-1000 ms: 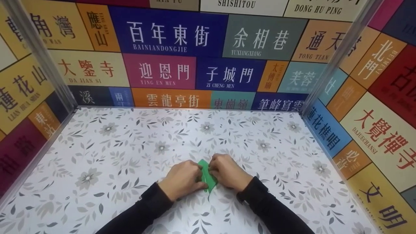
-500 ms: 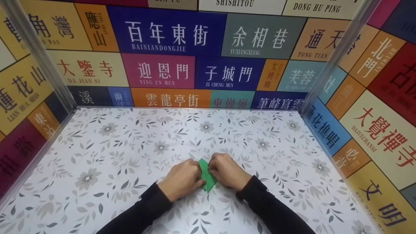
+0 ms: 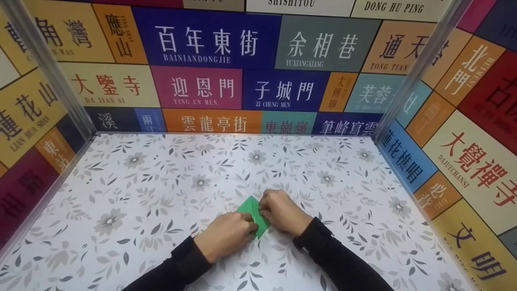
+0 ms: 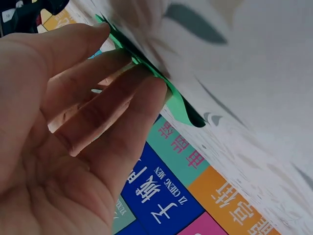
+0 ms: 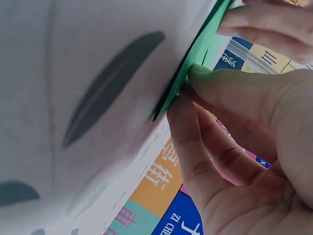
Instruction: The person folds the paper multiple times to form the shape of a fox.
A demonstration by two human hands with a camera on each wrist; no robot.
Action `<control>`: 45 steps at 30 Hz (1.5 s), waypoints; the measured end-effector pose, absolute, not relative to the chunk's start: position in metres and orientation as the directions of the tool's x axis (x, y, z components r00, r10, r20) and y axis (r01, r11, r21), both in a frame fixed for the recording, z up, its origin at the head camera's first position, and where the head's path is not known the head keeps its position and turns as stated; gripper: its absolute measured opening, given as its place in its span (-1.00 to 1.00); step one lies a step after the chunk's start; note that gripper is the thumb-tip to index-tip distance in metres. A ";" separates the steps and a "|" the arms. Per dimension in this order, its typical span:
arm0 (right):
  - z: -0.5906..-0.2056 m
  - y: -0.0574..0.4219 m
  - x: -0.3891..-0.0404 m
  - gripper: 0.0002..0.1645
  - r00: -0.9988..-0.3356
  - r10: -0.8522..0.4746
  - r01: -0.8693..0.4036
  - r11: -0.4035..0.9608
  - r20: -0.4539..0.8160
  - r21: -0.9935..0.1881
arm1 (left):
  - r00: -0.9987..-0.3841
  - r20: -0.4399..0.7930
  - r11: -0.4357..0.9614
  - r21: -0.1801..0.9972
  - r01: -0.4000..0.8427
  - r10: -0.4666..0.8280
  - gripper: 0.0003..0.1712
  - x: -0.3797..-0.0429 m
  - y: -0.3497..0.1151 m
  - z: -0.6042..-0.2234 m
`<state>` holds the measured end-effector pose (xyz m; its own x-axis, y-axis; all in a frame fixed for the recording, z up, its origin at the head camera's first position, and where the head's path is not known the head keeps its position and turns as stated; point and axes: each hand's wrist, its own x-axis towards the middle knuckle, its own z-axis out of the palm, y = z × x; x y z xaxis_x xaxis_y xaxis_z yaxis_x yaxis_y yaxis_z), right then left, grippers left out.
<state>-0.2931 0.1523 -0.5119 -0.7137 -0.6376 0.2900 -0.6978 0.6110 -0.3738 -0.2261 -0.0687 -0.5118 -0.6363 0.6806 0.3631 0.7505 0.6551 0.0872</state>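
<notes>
A folded piece of green paper lies on the patterned tabletop, diamond-like in outline, with one point away from me and one toward me. My left hand has its fingertips and thumb on its left part, covering some of it. From the right, my right hand pinches its edge between thumb and fingers. The left wrist view shows the left fingertips along the green paper, whose edge curls up slightly from the table. Thumb and index finger meet at the green paper in the right wrist view.
The white tabletop carries a grey floral print. Panels with coloured sign tiles stand at the back and both sides, joined by clear corner posts. A dark object shows at the left wrist view's top corner.
My left hand has shifted down and slightly toward me, uncovering more of the paper's upper left side. The right hand stays nearly in place at the right edge.
</notes>
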 end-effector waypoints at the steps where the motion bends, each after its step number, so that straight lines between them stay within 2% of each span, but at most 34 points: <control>1: -0.512 0.153 -0.293 -0.86 -0.713 -0.639 -0.698 0.612 0.288 -0.371 | -0.628 0.369 0.653 0.071 0.754 0.685 -0.96 -0.226 -0.069 -0.513; 7: -0.511 0.154 -0.298 -0.89 -0.734 -0.624 -0.674 0.619 0.270 -0.404 | -0.627 0.367 0.653 0.065 0.754 0.687 -0.95 -0.226 -0.069 -0.513; 16: -0.507 0.147 -0.317 -0.96 -0.795 -0.582 -0.567 0.613 0.171 -0.550 | -0.611 0.330 0.628 0.065 0.776 0.720 -0.92 -0.229 -0.073 -0.512; 28: -0.512 0.138 -0.325 -0.92 -0.853 -0.510 -0.470 0.661 0.109 -0.585 | -0.623 0.306 0.620 0.119 0.775 0.720 -0.90 -0.230 -0.074 -0.509; 38: -0.511 0.137 -0.320 -0.86 -0.872 -0.481 -0.427 0.658 0.090 -0.621 | -0.617 0.318 0.625 0.089 0.775 0.720 -0.90 -0.228 -0.074 -0.513; 45: -0.510 0.135 -0.318 -0.83 -0.879 -0.461 -0.436 0.677 0.120 -0.593 | -0.609 0.338 0.621 0.086 0.779 0.718 -0.94 -0.228 -0.075 -0.513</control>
